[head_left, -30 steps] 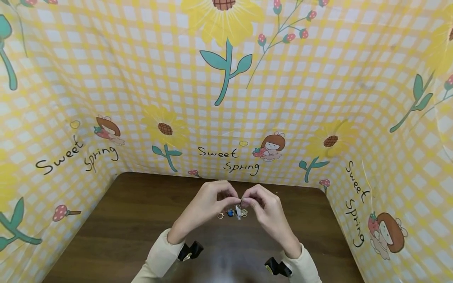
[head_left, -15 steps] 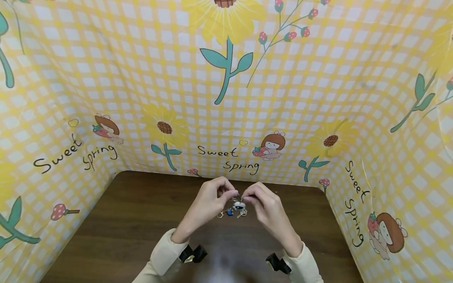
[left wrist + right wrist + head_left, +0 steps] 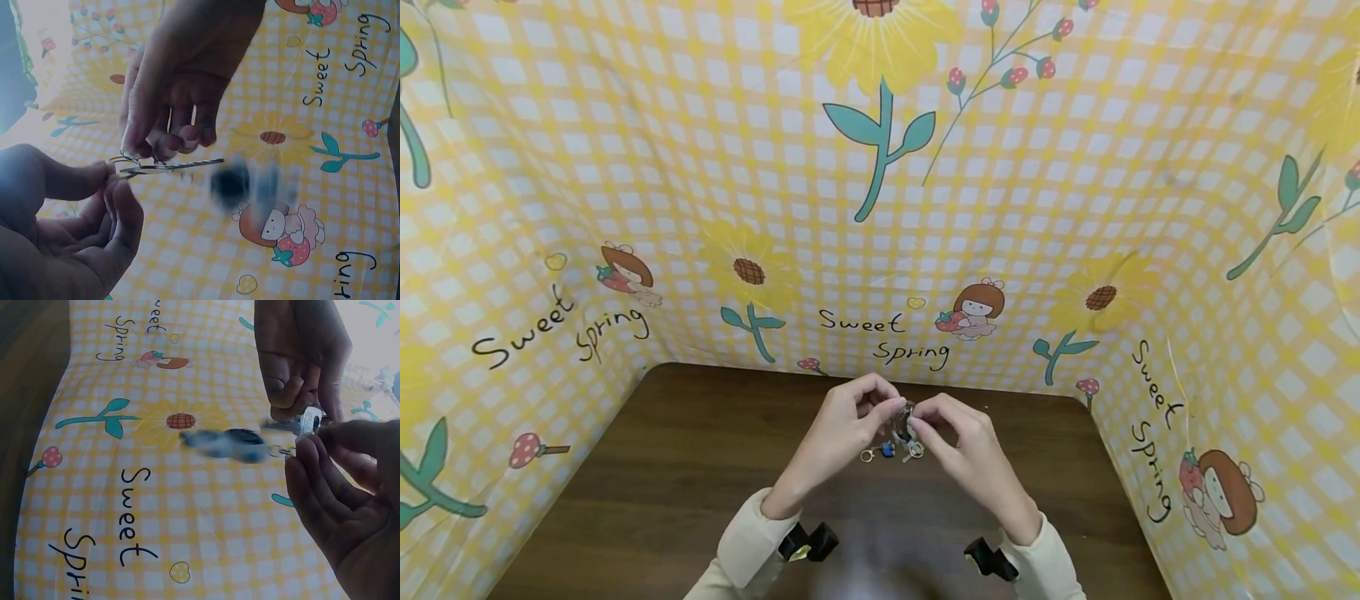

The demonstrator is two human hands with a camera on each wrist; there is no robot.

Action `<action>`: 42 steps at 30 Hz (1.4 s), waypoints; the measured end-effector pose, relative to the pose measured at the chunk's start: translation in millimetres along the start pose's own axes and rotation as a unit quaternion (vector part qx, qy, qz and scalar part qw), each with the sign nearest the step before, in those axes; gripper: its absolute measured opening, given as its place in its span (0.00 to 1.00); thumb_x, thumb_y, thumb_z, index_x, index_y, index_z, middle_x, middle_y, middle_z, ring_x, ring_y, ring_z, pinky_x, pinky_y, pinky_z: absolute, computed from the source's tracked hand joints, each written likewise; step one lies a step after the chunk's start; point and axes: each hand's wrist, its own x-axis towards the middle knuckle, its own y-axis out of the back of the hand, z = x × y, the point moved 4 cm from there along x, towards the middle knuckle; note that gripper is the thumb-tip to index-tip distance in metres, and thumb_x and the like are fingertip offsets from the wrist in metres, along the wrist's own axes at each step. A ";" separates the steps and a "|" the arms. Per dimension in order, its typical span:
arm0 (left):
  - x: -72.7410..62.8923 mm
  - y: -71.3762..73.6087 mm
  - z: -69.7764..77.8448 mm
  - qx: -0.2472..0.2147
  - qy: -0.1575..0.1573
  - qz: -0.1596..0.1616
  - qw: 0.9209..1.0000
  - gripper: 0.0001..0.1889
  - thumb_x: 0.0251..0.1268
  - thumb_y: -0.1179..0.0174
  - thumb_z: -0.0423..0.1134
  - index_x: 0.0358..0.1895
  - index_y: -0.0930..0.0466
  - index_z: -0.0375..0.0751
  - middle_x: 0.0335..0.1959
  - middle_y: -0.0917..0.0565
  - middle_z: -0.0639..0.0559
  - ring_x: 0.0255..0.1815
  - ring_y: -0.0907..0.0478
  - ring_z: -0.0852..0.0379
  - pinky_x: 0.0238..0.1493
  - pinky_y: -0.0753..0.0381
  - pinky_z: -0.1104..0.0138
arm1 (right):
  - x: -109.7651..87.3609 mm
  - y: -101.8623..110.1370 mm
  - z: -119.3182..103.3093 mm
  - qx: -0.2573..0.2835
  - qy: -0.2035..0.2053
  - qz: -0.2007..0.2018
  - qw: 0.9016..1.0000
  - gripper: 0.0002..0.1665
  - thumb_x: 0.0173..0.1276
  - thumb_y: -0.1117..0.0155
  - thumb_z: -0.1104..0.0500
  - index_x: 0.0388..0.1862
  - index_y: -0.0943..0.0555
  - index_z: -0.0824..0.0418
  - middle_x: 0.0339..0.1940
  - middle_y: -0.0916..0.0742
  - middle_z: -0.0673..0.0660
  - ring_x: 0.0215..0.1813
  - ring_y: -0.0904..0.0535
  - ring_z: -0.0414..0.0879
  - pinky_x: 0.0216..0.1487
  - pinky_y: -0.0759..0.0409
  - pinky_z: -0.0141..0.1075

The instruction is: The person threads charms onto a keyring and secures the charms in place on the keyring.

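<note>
Silver metal key-and-ring bunch hangs toward six o'clock in the head view, above the dark brown wooden bench. Left hand, at its nine o'clock, pinches it between thumb and finger; right hand, at three o'clock, pinches it likewise. Attached dangles a motion-blurred, dark-and-white charm. From the bunch, a gold-coloured ring shows between seven and eight o'clock, and a small blue piece at seven.

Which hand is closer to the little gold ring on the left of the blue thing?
The left hand. In the head view, it shows right beside the gold ring; the right hand is farther off, to the right, past the blue thing.
</note>
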 end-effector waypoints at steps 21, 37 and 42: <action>-1.5 -1.7 5.1 -0.030 -0.132 0.000 0.991 0.08 0.78 0.38 0.30 0.35 0.17 0.39 0.32 0.22 0.50 0.31 0.25 0.55 0.32 0.23 0.69 | 2.3 6.5 -6.9 0.005 0.049 0.035 0.998 0.15 0.66 0.27 0.76 0.41 0.17 0.59 0.39 0.13 0.51 0.40 0.16 0.42 0.41 0.18 0.30; -4.7 -2.7 5.7 -0.013 -0.164 -0.001 0.986 0.07 0.77 0.36 0.30 0.37 0.15 0.45 0.37 0.18 0.53 0.36 0.20 0.55 0.37 0.15 0.66 | 3.2 2.3 -3.2 0.081 -0.070 0.031 0.994 0.10 0.65 0.22 0.70 0.39 0.14 0.58 0.36 0.10 0.53 0.35 0.13 0.41 0.37 0.12 0.34; -5.7 0.4 7.3 -0.026 -0.165 0.009 0.986 0.07 0.77 0.36 0.29 0.37 0.16 0.43 0.36 0.18 0.52 0.31 0.21 0.58 0.30 0.18 0.67 | 3.2 2.1 -3.3 0.080 -0.062 0.032 0.994 0.06 0.69 0.25 0.70 0.39 0.13 0.60 0.36 0.10 0.53 0.34 0.13 0.41 0.35 0.13 0.33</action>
